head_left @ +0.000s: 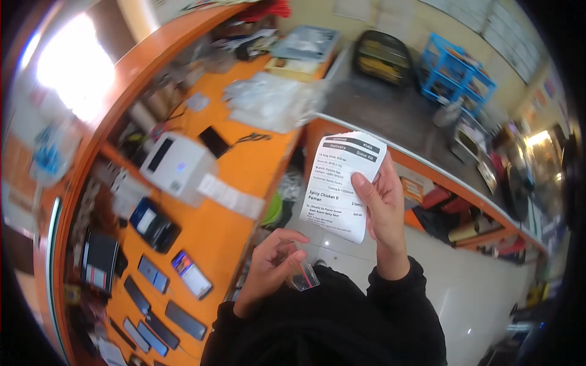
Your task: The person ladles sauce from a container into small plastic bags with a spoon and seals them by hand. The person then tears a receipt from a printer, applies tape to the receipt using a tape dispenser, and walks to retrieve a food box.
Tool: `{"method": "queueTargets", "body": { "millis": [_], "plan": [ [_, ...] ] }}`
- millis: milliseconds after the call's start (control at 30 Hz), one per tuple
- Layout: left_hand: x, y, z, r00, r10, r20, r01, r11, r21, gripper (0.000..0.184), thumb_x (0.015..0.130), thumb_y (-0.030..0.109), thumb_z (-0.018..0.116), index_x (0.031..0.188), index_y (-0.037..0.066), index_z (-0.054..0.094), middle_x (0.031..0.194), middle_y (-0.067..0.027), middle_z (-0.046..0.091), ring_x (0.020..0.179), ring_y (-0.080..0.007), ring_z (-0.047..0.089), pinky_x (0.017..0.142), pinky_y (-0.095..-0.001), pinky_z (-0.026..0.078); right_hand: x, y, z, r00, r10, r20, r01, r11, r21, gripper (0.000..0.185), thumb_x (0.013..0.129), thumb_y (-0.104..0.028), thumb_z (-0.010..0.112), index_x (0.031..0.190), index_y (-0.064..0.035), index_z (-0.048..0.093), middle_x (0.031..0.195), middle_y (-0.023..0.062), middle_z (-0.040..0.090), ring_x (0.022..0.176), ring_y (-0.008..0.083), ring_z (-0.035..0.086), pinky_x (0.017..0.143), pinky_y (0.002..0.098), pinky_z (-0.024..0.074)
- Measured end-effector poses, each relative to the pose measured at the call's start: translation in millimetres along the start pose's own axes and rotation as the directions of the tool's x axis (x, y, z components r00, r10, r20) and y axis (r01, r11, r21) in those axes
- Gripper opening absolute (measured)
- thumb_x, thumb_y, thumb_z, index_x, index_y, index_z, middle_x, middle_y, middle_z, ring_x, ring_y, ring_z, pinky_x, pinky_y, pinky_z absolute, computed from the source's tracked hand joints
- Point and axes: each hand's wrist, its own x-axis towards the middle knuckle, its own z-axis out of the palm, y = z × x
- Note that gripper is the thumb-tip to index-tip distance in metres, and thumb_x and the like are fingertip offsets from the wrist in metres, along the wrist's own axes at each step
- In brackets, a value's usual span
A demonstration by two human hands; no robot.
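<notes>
My right hand (386,210) grips a printed paper receipt (332,183) by its right edge, thumb on the front. The slip is held up and tilted, with "Delivery" and "Spicy Chicken" legible on it. Lower down and to the left, my left hand (267,268) pinches a small clear zip bag (305,278) with a red strip. What the bag contains, if anything, I cannot make out. Left of my hands, a white receipt printer (179,163) stands on the orange counter (235,183), with a strip of paper (231,195) hanging out of it.
Several phones (191,274) lie on the counter's near part, beside a card terminal (154,224). Plastic bags (265,100) are heaped farther back. A dark worktop (390,107) carries a blue rack (456,76) and a black-framed container (383,58). Tiled floor (452,287) lies below.
</notes>
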Motion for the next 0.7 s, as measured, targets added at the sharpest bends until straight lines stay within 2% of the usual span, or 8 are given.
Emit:
{"method": "queueTargets", "body": {
  "millis": [133, 200, 333, 433, 533, 567, 700],
  "plan": [
    [56, -16, 62, 0.996, 0.054, 0.076, -0.061, 0.994, 0.092, 0.018, 0.088, 0.004, 0.052, 0.105, 0.001, 0.052, 0.071, 0.0018, 0.052, 0.063, -0.0018, 0.045, 0.054, -0.0154, 0.033, -2, -41, -81, 0.988, -0.041, -0.148, 0.039, 0.999, -0.017, 0.042, 0.089, -0.006, 0.051, 0.127, 0.0013, 0.034, 0.115, 0.0118, 0.054, 0.104, 0.0146, 0.054, 0.087, 0.0267, 0.0444],
    [76, -23, 86, 0.992, 0.025, 0.121, -0.037, 0.994, 0.098, 0.018, 0.089, 0.004, 0.052, 0.106, 0.0, 0.051, 0.072, 0.0011, 0.053, 0.064, -0.0016, 0.045, 0.054, -0.0158, 0.033, -6, -58, -112, 0.974, -0.045, -0.223, 0.048, 0.999, 0.005, 0.042, 0.089, -0.007, 0.052, 0.127, 0.001, 0.035, 0.115, 0.0116, 0.055, 0.104, 0.0144, 0.055, 0.087, 0.0266, 0.0441],
    [115, -38, 119, 0.973, 0.035, 0.229, -0.076, 0.982, 0.172, 0.019, 0.089, 0.004, 0.052, 0.107, 0.0, 0.05, 0.075, -0.0001, 0.055, 0.066, -0.002, 0.049, 0.056, -0.0162, 0.037, -12, -79, -169, 0.951, -0.081, -0.3, 0.097, 0.995, 0.037, 0.04, 0.089, -0.008, 0.053, 0.125, 0.0007, 0.037, 0.112, 0.0109, 0.056, 0.101, 0.0145, 0.056, 0.086, 0.0269, 0.0457],
    [150, -41, 145, 0.965, 0.017, 0.263, -0.051, 0.991, 0.123, 0.02, 0.088, 0.004, 0.054, 0.107, 0.0, 0.05, 0.074, -0.0008, 0.056, 0.067, -0.0034, 0.052, 0.06, -0.0167, 0.039, -8, -92, -204, 0.926, -0.082, -0.368, 0.115, 0.991, 0.069, 0.04, 0.089, -0.008, 0.053, 0.125, 0.0005, 0.037, 0.112, 0.0109, 0.056, 0.101, 0.0146, 0.057, 0.085, 0.0271, 0.0465],
    [191, -47, 159, 0.95, -0.005, 0.311, -0.037, 0.991, 0.13, 0.021, 0.087, 0.005, 0.057, 0.107, 0.0, 0.05, 0.074, -0.0024, 0.058, 0.069, -0.0054, 0.055, 0.063, -0.0174, 0.042, 5, -100, -235, 0.902, -0.098, -0.42, 0.146, 0.986, 0.082, 0.04, 0.089, -0.007, 0.053, 0.125, 0.0003, 0.037, 0.112, 0.0113, 0.056, 0.099, 0.0148, 0.057, 0.084, 0.0275, 0.047],
    [197, -68, 150, 0.942, 0.033, 0.333, -0.083, 0.987, 0.138, 0.022, 0.087, 0.005, 0.058, 0.106, 0.0, 0.05, 0.075, -0.0029, 0.059, 0.07, -0.0057, 0.056, 0.063, -0.0174, 0.042, -5, -78, -242, 0.895, -0.143, -0.422, 0.187, 0.98, 0.064, 0.04, 0.088, -0.007, 0.053, 0.125, 0.0002, 0.037, 0.111, 0.0115, 0.056, 0.099, 0.0148, 0.058, 0.084, 0.0276, 0.0473],
    [261, -72, 160, 0.935, 0.04, 0.352, -0.092, 0.987, 0.133, 0.023, 0.086, 0.005, 0.059, 0.106, 0.0, 0.05, 0.075, -0.004, 0.061, 0.073, -0.0067, 0.057, 0.065, -0.0177, 0.043, 31, -77, -283, 0.87, -0.14, -0.474, 0.185, 0.981, 0.051, 0.041, 0.088, -0.006, 0.053, 0.125, 0.0002, 0.037, 0.111, 0.012, 0.056, 0.097, 0.0148, 0.058, 0.083, 0.0276, 0.0481]
  ]
}}
